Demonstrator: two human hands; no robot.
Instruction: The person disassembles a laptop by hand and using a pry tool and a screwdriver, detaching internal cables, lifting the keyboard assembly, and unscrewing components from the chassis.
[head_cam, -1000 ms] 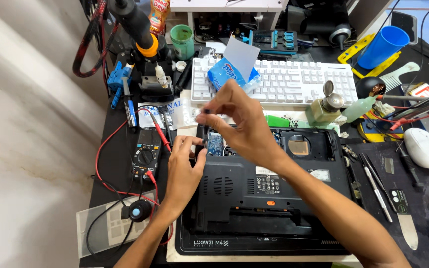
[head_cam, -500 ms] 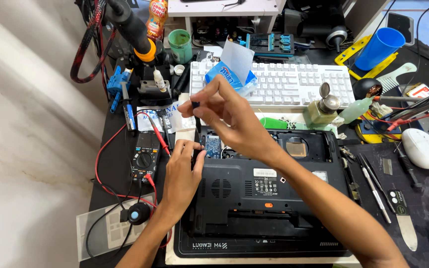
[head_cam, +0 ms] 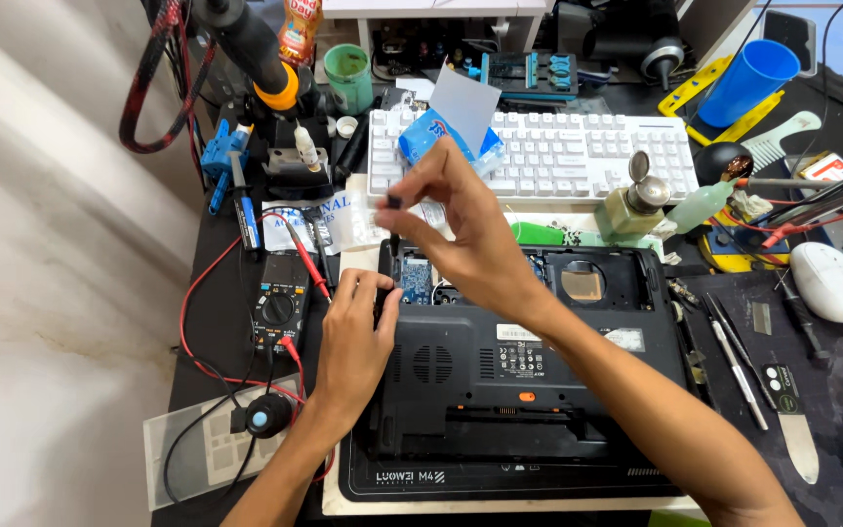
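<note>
The right hand (head_cam: 461, 229) pinches a tiny dark part (head_cam: 394, 202) above the opened laptop (head_cam: 500, 390), which the left hand (head_cam: 353, 342) steadies with fingers pressed on its edge; setting the part aside safely looks due.

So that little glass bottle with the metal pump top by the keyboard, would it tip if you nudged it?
Probably not easily: the pump bottle looks squat and wide-based, standing upright beside the white keyboard. It seems heavy for its size, being thick glass with liquid inside. The smooth glass may be slippery and could break if dropped.
</note>
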